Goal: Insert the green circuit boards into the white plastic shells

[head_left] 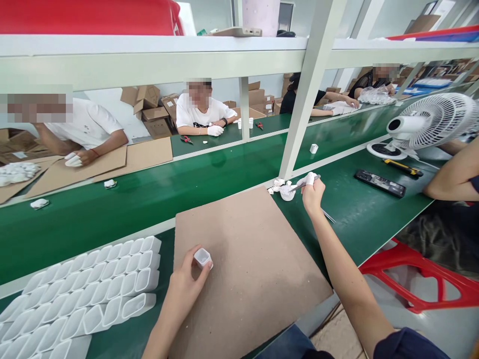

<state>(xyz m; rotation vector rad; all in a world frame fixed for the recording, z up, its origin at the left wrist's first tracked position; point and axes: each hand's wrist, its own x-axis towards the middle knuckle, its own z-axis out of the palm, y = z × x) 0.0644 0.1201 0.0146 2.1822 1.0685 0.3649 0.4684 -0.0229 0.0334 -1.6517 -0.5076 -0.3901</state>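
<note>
My left hand is closed round a small white square cup, its opening facing up, over the brown cardboard sheet. My right hand reaches forward and grips a slim grey metal tool; its exact kind is hard to make out. White covering shows on a fingertip of that hand. The tool's tip is at a small white bowl beside the shelf post, with crumpled white bits next to it. Behind my right wrist, a pair of thin metal prongs lies on the green table.
Rows of white cups stand at left. A green conveyor belt crosses ahead, carrying a few white pieces. A slanted post supports the overhead shelf. At right are a fan, power strip, yellow cutter, red stool and co-worker's arm.
</note>
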